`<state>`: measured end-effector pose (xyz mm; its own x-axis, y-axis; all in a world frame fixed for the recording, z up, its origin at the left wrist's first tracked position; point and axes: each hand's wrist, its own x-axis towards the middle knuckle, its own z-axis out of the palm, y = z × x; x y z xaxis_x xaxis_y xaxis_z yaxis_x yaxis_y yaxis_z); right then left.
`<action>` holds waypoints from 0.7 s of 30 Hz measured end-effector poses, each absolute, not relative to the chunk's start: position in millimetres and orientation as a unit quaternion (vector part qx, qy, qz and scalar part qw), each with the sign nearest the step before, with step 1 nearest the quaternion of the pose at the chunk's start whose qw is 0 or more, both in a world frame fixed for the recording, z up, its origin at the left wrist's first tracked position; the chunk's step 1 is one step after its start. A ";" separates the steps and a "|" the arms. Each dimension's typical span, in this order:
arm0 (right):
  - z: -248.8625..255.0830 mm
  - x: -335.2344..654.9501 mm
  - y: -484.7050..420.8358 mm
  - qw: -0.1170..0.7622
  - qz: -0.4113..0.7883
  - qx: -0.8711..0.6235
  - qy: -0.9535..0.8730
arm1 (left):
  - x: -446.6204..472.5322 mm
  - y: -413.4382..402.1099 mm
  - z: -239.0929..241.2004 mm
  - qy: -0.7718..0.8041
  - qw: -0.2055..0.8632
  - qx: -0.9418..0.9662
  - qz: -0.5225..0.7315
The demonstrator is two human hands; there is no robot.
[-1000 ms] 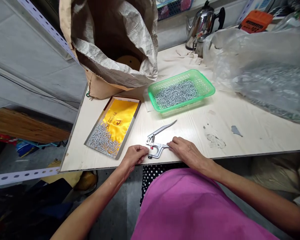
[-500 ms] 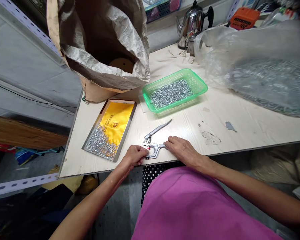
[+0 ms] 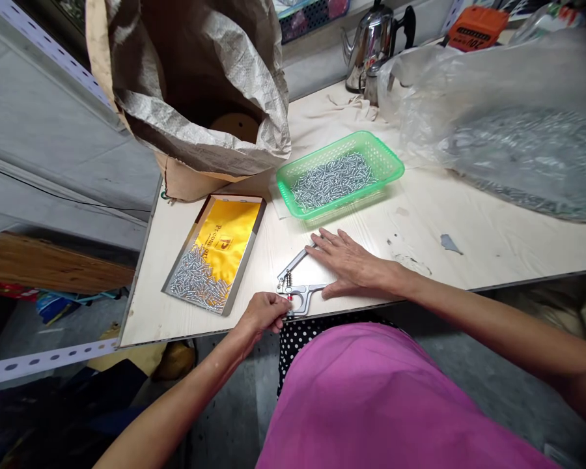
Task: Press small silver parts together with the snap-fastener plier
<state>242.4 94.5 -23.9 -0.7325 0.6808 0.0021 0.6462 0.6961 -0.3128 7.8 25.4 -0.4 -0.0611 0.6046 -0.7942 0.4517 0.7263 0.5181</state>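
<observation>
Silver snap pliers [image 3: 301,301] lie at the table's front edge, handles spread, with a coil spring and a small red part near the jaw. My left hand [image 3: 266,311] is closed in a pinch at the jaw end; whatever sits between its fingertips is hidden. Over the handles my right hand [image 3: 354,264] is spread open, fingertips on the upper handle and thumb by the end of the lower one. To the left, a shallow box tray [image 3: 232,301] with a yellow lining [image 3: 232,228] holds small shiny metal pieces [image 3: 195,280].
Behind the pliers a green basket [image 3: 393,170] holds similar metal pieces. A large paper sack [image 3: 185,179] stands open at the back left. On the right lies a clear plastic bag [image 3: 420,124] of metal pieces. A steel kettle [image 3: 374,42] and an orange box [image 3: 476,29] are behind.
My right hand has moved from the lower handle's end up and forward, its fingers spreading onto the upper handle. My left hand stays pinched at the jaw.
</observation>
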 end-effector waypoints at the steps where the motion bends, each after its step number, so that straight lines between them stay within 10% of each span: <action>1: -24.0 240.9 98.3 0.043 0.146 -0.352 -0.924 | 8.2 23.5 -0.5 0.726 0.581 0.362 0.068; 14: -12.5 232.4 90.9 0.036 0.109 -0.351 -0.929 | 8.0 12.2 -3.9 0.736 0.570 0.360 0.071; 21: -8.8 229.9 83.4 0.027 0.116 -0.357 -0.926 | 14.6 8.8 5.7 0.650 0.199 0.729 0.080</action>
